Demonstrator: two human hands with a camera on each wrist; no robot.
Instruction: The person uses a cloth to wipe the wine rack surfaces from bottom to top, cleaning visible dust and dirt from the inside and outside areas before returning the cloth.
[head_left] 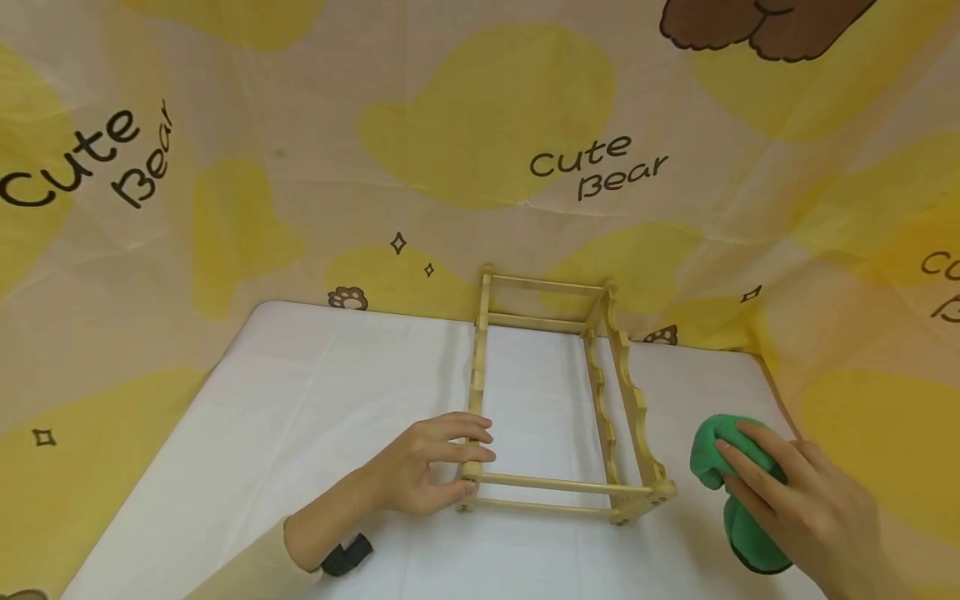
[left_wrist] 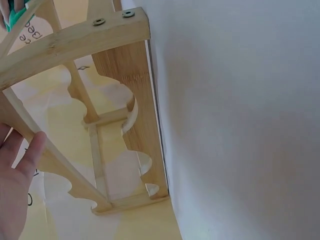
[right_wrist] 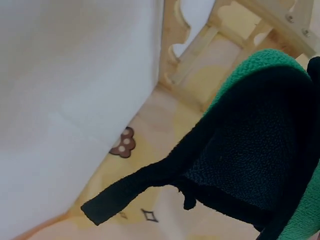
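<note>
A light wooden rack (head_left: 636,408) with scalloped side rails stands on the white tabletop. My left hand (head_left: 412,467) grips its left side near the front corner, fingers over the rail and thumb by the corner. The left wrist view shows that hand (left_wrist: 17,185) at a scalloped rail (left_wrist: 67,172). To the right of the rack, my right hand (head_left: 817,508) holds a bunched green cloth (head_left: 753,533), clear of the wood. Up close in the right wrist view, the cloth (right_wrist: 265,62) has black edging and a dark strap (right_wrist: 125,192) hanging from it.
The white tabletop (head_left: 337,417) runs back to a yellow and beige printed curtain (head_left: 480,125), which surrounds it at the back and sides. The rack's far end stands close to the back curtain. A small black piece (head_left: 347,557) shows beside my left wrist.
</note>
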